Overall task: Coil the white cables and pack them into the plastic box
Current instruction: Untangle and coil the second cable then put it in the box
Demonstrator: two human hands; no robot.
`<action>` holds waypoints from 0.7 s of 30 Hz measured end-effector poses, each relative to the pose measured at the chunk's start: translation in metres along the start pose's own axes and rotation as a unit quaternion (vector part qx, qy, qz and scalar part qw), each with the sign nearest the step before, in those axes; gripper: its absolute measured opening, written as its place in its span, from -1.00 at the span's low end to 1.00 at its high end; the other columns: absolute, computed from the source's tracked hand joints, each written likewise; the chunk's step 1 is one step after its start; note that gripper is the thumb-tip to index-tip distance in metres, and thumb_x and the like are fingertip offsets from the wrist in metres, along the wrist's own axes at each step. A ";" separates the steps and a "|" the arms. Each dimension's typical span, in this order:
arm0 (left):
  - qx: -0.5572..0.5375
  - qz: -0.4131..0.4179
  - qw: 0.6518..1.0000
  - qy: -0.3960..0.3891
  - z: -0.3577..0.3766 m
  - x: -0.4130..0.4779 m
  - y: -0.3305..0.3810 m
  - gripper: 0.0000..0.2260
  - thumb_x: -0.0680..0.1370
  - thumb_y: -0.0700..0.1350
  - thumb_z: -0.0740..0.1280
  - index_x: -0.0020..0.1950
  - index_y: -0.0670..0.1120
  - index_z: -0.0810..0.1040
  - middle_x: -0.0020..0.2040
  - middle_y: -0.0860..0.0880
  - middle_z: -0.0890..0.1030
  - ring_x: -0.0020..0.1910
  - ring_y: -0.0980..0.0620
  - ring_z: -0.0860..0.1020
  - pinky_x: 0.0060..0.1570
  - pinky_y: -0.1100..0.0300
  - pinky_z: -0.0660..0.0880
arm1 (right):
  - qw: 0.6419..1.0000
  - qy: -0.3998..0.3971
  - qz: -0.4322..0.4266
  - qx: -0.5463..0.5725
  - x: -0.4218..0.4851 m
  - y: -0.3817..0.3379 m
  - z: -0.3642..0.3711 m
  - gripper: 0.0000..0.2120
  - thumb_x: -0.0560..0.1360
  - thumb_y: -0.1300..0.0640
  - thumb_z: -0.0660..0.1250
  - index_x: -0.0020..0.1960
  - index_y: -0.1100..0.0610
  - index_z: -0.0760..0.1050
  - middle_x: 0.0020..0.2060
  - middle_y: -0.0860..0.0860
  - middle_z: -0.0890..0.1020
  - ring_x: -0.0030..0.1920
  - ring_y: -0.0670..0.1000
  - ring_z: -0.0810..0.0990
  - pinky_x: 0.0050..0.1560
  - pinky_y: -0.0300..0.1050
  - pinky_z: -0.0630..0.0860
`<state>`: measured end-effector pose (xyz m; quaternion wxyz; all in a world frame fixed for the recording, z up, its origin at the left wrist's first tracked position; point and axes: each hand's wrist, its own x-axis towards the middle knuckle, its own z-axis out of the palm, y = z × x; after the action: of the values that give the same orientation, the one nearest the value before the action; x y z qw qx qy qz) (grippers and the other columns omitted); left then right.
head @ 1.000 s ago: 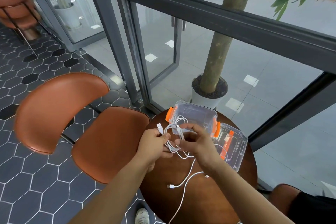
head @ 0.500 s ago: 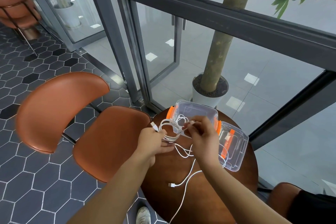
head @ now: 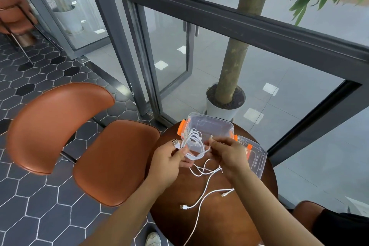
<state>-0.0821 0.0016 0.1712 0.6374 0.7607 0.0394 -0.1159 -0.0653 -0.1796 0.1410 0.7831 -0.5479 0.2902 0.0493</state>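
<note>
The grip of the left hand (head: 169, 163) is closed round a thin white charging cable (head: 192, 142) wound into a few soft loops; the bunch is pinched between the thumb and the fingers, and a flat silver plug (head: 175, 143) sticks out just above the thumb; the grip of the right hand (head: 229, 155) is pressed together on the other thin end of the cable. The loops are held up in the air, just in front of the clear plastic box with orange clips (head: 211, 117); the box is open, and nothing can be seen inside it; a clear plastic lid (head: 257, 163) lies just beside it, partly hidden by the right hand. More loose white cable (head: 184, 207) is spread on the round brown wooden worktop (head: 223, 221) below the hands; whether it is part of the held cable cannot be told.

The cable is judged to be very light, soft and floppy, with a smooth skin that may slip; the loops will likely spring open if they are let go. It is best held where all the loops meet, with every strand squeezed together; it should not be lifted by a plug alone, and it should not be bent hard near the plugs, since those spots could be hurt. The coiling looks only partly done; nothing is packed yet.
</note>
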 end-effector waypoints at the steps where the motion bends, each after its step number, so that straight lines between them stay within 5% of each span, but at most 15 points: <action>1: 0.014 0.003 1.000 -0.017 -0.003 0.000 0.001 -0.83 0.65 -0.26 0.27 0.01 -0.09 0.63 -0.08 -0.17 0.71 -0.17 -0.07 0.73 -0.17 0.21 0.66 | 0.997 -0.032 -0.009 -0.064 0.002 -0.001 -0.002 -0.94 0.50 0.32 0.45 -0.05 0.32 0.66 -0.14 0.31 0.71 -0.28 0.14 0.66 -0.21 -0.03 0.67; 4: 0.033 0.003 0.998 -0.061 -0.008 0.001 0.006 -0.83 0.64 -0.30 0.27 -0.01 -0.10 0.63 -0.10 -0.22 0.71 -0.20 -0.13 0.72 -0.22 0.19 0.66 | 0.971 -0.156 -0.024 -0.182 0.002 -0.002 -0.005 -0.91 0.50 0.26 0.47 -0.02 0.23 0.72 -0.10 0.30 0.71 -0.15 0.24 0.71 -0.04 0.05 0.67; 7: 0.014 -0.035 0.997 -0.064 -0.010 0.003 0.008 -0.82 0.65 -0.29 0.27 -0.01 -0.09 0.62 -0.15 -0.20 0.72 -0.24 -0.20 0.72 -0.28 0.12 0.67 | 0.955 -0.273 0.054 -0.099 -0.001 -0.001 -0.006 -0.79 0.51 0.31 0.42 0.13 0.34 0.64 -0.02 0.27 0.71 -0.02 0.21 0.70 0.04 0.01 0.63; 11: 0.005 -0.094 0.993 -0.072 -0.010 0.006 0.003 -0.79 0.67 -0.27 0.24 -0.08 -0.12 0.62 -0.30 -0.19 0.70 -0.32 -0.26 0.67 -0.32 -0.01 0.67 | 0.932 -0.336 0.131 0.020 -0.008 0.002 -0.004 -0.69 0.50 0.34 0.37 0.23 0.39 0.55 -0.07 0.22 0.70 -0.05 0.16 0.69 0.08 0.03 0.61; 16: 0.113 -0.090 0.989 -0.032 -0.007 0.011 -0.004 -0.86 0.64 -0.21 0.29 -0.04 -0.24 0.60 -0.32 -0.24 0.69 -0.39 -0.25 0.67 -0.26 -0.20 0.66 | 0.953 -0.237 0.151 0.115 -0.015 0.022 0.009 -0.67 0.47 0.38 0.32 0.22 0.33 0.58 0.00 0.26 0.64 -0.07 0.16 0.65 0.14 0.12 0.56; 18: 0.157 -0.081 0.984 -0.015 -0.008 0.012 -0.004 -0.86 0.63 -0.21 0.29 -0.04 -0.22 0.61 -0.33 -0.21 0.68 -0.43 -0.18 0.67 -0.30 -0.11 0.67 | 0.960 -0.207 0.140 0.130 -0.021 0.025 0.011 -0.67 0.52 0.28 0.29 0.24 0.36 0.57 0.03 0.26 0.65 -0.01 0.17 0.64 0.21 0.14 0.53; 21: 0.206 -0.072 0.976 -0.027 -0.008 0.010 -0.001 -0.85 0.64 -0.20 0.28 -0.06 -0.17 0.62 -0.35 -0.15 0.68 -0.47 -0.08 0.67 -0.33 0.03 0.67 | 0.975 -0.196 0.071 0.073 -0.031 0.021 0.012 -0.65 0.49 0.28 0.41 0.24 0.39 0.53 -0.05 0.23 0.69 -0.12 0.12 0.67 -0.05 0.00 0.61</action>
<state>-0.0716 0.0090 0.1689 0.4578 0.8675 0.0518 -0.1874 -0.0939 -0.1533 0.1421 0.8573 -0.4468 0.1717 0.1896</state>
